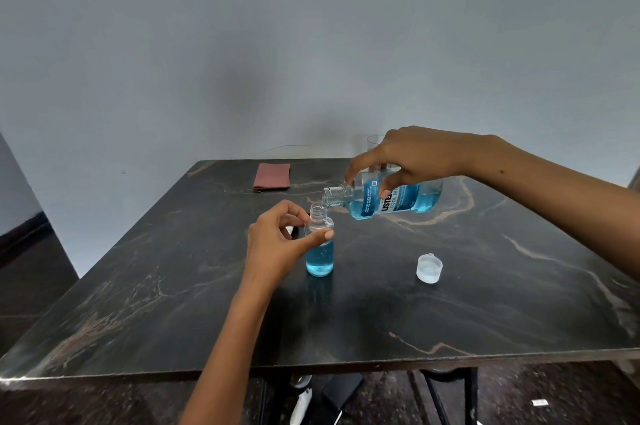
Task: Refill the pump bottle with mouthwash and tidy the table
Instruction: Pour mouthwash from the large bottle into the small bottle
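Note:
A small clear pump bottle [320,258] stands upright mid-table without its pump top, about half full of blue liquid. My left hand [277,244] grips its shoulder with thumb and fingers. My right hand [415,157] holds the large blue mouthwash bottle [398,199] tipped nearly level. Its uncapped mouth sits just over the small bottle's neck. The mouthwash bottle's clear cap [429,268] lies open side up to the right. A dark object, partly hidden behind my left hand, lies by the small bottle.
A folded reddish-brown cloth [272,176] lies at the far edge of the dark marble table [173,303]. A clear glass [375,147] stands behind my right hand. The wall is close behind the table.

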A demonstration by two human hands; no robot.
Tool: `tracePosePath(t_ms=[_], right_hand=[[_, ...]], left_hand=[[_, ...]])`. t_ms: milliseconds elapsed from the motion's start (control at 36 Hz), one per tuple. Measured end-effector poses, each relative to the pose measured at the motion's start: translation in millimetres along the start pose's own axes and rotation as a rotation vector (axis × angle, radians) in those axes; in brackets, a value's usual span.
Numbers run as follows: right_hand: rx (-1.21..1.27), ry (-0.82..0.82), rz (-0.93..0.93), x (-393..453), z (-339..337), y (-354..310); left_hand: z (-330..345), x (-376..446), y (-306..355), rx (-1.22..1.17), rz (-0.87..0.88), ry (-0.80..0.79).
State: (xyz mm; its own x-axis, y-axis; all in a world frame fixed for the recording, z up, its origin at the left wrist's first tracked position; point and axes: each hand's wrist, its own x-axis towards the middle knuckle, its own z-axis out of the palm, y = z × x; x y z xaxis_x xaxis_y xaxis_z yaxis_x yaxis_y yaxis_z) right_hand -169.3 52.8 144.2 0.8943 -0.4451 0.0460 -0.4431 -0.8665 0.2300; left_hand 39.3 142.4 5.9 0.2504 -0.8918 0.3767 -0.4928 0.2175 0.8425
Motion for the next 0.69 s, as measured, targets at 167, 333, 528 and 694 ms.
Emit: tracePosePath(t_ms=[167, 333, 528, 694], right_hand=[[-0.019, -0.003, -0.008, -0.1, -1.2, 0.3], [-0.024, -0.002, -0.030, -0.3, -2.4, 0.7], [-0.002, 0.000, -0.022, 0.3, -3.3, -1.7], [-0.001, -0.011, -0.011, 1.0, -3.6, -2.8]], left_hand=[[-0.4, 0.0, 0.0, 0.006, 0.008, 0.002], [-0.9, -0.4, 1.0, -0.001, -0.008, 0.003], [-0.9, -0.6, 2.6, -0.011, -0.018, 0.000], [-0.9, 0.1, 2.8, -0.012, -0.017, -0.001]])
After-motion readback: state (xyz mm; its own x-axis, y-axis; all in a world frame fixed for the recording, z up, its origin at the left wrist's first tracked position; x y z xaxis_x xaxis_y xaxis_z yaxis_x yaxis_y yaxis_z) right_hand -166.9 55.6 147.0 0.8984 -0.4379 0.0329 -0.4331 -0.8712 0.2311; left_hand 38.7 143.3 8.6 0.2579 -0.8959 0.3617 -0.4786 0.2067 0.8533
